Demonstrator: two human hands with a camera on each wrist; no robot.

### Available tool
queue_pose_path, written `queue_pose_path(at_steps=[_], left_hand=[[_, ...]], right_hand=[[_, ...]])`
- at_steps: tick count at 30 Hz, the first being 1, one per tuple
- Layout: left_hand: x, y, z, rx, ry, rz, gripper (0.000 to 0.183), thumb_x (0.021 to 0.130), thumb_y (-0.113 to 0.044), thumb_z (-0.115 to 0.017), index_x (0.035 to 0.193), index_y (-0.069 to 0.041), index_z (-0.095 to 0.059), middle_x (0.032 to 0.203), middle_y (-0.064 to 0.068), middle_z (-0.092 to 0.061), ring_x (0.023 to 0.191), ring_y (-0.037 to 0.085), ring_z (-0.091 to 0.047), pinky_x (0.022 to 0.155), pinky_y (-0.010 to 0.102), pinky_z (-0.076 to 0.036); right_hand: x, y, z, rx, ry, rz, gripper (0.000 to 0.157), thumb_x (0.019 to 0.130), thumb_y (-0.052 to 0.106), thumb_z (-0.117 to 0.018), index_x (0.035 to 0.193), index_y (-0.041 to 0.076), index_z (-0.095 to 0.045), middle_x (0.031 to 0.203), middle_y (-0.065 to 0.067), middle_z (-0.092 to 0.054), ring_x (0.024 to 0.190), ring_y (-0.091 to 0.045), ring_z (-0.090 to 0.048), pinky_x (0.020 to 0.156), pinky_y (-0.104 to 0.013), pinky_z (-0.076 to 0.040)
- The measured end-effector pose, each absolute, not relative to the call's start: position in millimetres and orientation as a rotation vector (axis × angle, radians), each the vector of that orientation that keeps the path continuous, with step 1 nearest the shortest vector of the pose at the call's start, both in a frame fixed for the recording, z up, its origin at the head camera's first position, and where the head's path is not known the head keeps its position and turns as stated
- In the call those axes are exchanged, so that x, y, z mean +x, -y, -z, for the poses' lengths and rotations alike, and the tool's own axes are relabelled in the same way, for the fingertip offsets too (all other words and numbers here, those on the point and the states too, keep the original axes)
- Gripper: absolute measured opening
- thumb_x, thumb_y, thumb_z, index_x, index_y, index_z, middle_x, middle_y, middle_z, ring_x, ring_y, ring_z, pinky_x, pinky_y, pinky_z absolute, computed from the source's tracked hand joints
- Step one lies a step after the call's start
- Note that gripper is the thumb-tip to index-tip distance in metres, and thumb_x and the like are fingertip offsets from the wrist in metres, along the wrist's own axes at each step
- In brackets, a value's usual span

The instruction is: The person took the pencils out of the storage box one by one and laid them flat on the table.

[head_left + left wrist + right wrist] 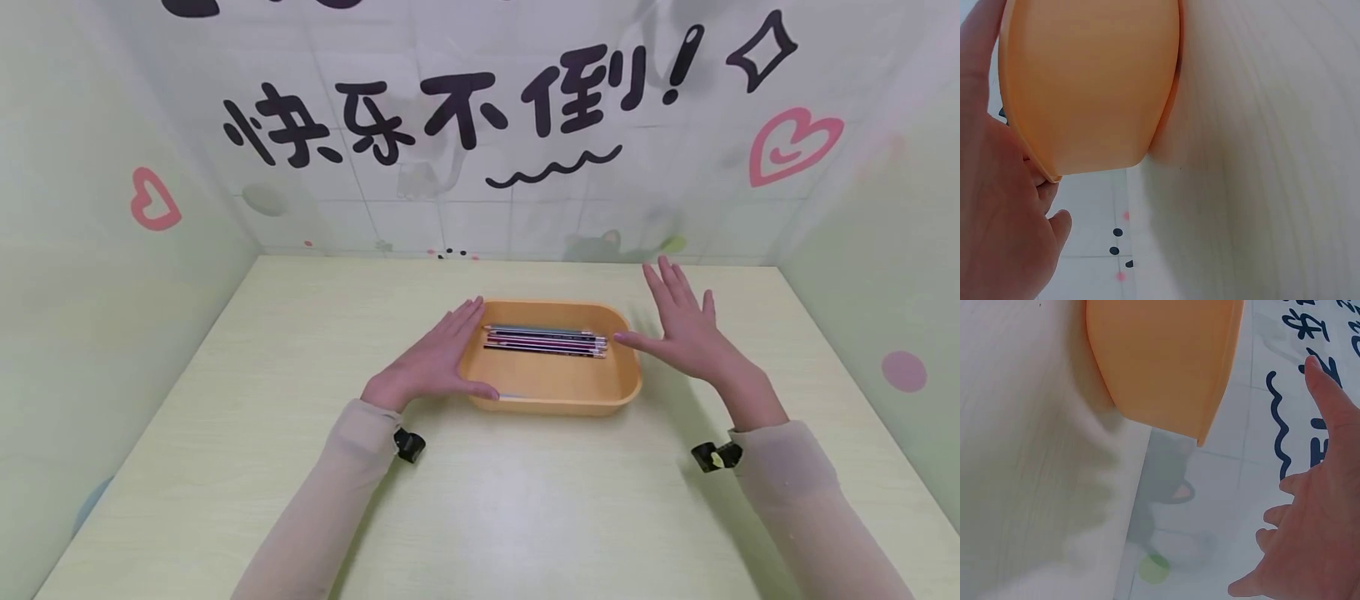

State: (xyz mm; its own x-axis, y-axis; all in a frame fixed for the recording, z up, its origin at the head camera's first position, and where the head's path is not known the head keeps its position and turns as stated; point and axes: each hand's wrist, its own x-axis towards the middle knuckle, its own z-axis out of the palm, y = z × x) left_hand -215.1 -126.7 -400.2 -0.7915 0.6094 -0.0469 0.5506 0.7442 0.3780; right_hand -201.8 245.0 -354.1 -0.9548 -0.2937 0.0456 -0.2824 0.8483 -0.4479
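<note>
An orange tray [555, 407] with rounded corners sits on the table, with several pencils [546, 342] lying side by side along its back half. My left hand [431, 362] is at the tray's left end, its fingers extended along the rim and its thumb spread toward the front edge. In the left wrist view, that hand [1004, 212] lies against the rim of the tray [1094, 87]. To the right of the tray, my right hand [686, 333] is raised with fingers spread, holding nothing. The right wrist view shows this hand [1316, 519] apart from the tray wall [1163, 362].
A pale wood-grain table [480, 500] carries the tray. Behind it hangs a white backdrop [405, 225] with dark lettering, and light side panels [90, 317] stand left and right. A small pale blue-white piece [513, 396] shows at the tray's front inner edge.
</note>
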Motion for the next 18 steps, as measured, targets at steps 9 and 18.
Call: queue_pose_path(at_steps=[9,18], left_hand=[[-214.2,126.1,398.5,0.936,-2.779,-0.513,0.135,0.072,-0.072,-0.073,0.160,-0.003,0.003,0.170,0.012,0.003,0.158,0.027,0.003,0.130,0.042,-0.004],[-212.8,125.7,398.9,0.915,-2.797,-0.485,0.134,0.072,-0.075,-0.071,0.160,-0.004,0.001,0.170,0.010,0.002,0.158,0.025,0.001,0.131,0.040,-0.005]], right_hand=[[-202.3,-241.4,350.8,-0.511,-2.977,0.779,0.109,0.089,0.054,-0.067,0.161,0.010,0.002,0.169,-0.013,0.011,0.156,-0.036,0.010,0.116,-0.077,0.008],[-200.2,-234.8,344.3,-0.474,-2.899,0.847,0.109,0.085,0.050,-0.075,0.162,0.011,-0.009,0.169,-0.014,-0.005,0.155,-0.040,-0.008,0.121,-0.068,-0.017]])
